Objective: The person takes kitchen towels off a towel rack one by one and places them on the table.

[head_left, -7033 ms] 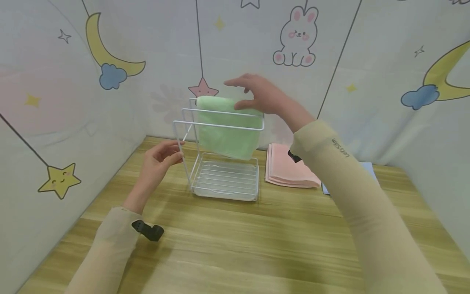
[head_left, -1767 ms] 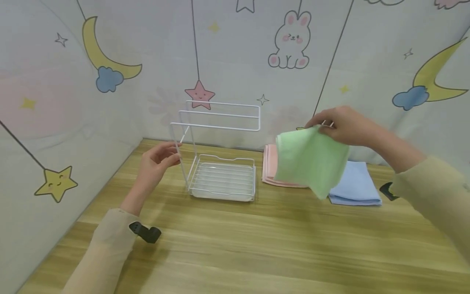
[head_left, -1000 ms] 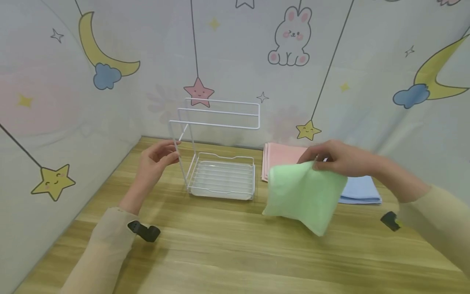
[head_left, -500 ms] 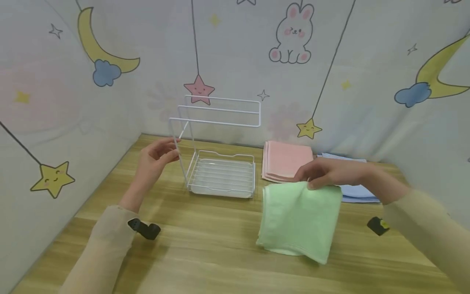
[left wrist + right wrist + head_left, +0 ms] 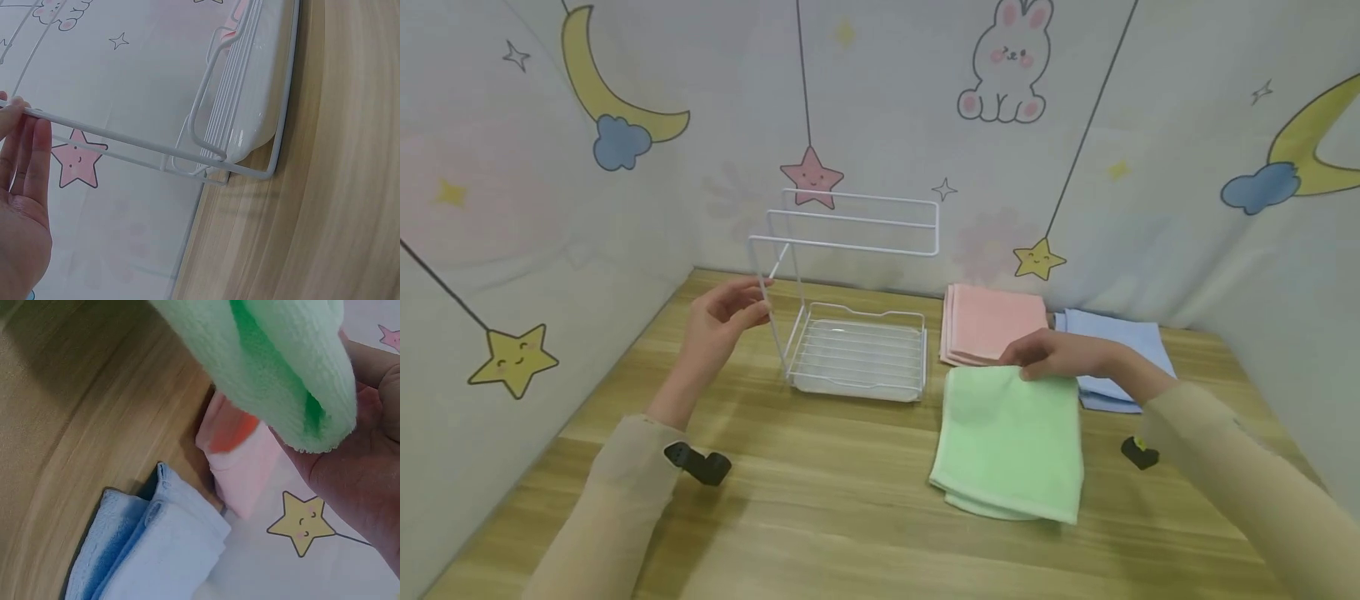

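Observation:
A folded green towel (image 5: 1011, 442) hangs from my right hand (image 5: 1063, 354), which pinches its far edge just above the table; its lower part lies on or close to the wood. In the right wrist view the towel's folded layers (image 5: 281, 369) droop beside the palm. My left hand (image 5: 718, 325) holds the left upright of a white wire rack (image 5: 842, 248). The left wrist view shows thumb and fingers (image 5: 40, 150) pinching that thin bar. Three bare rails run across the rack's top, and a white tray (image 5: 857, 387) sits in its base.
Behind the green towel lies a folded pink towel (image 5: 996, 321). To its right is a folded blue towel (image 5: 1123, 342), partly covered by my right hand and wrist. A printed cloth wall (image 5: 880, 100) closes off the back of the wooden table (image 5: 820, 500).
The green towel has come off the rack's rails, carried right and then lowered toward the table in front of the pink towel by my right hand. My left hand stays on the rack.

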A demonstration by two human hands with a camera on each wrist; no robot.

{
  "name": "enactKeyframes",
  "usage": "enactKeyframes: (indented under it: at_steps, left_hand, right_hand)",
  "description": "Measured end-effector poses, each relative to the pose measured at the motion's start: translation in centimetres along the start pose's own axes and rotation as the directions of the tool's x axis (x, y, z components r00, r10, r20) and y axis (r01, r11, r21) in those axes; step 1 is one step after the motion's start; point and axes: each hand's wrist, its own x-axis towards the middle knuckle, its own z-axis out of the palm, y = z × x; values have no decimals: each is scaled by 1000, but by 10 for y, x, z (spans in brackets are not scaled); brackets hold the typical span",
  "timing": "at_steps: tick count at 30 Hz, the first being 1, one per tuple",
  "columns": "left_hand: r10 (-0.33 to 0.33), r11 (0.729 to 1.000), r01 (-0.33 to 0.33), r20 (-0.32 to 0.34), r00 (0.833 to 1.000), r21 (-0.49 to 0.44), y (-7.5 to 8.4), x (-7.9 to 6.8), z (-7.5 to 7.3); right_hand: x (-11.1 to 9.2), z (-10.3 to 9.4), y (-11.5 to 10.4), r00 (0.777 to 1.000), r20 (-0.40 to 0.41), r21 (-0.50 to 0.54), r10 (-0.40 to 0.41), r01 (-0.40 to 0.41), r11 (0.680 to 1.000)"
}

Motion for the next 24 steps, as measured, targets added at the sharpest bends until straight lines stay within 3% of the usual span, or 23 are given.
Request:
enactKeyframes:
  at_steps: [5,10,20,24]
  left_hand:
    - [3,1000,-3,-9,1000,-4,1,0,0]
    - [3,1000,-3,-6,1000,-10,1,0,0]
    - [-4,1000,4,0,1000,22,0,-1,0]
    - [-6,1000,6,0,1000,6,1,0,0]
  right_hand:
    - [9,6,8,994,-92,9,-53,54,999]
    - [17,14,12,977,-210,-35,-38,31,999]
    - [16,21,18,970,-227,-208,-87,39,977]
    - [12,25,14,965,-256,-255,-58,-9,967]
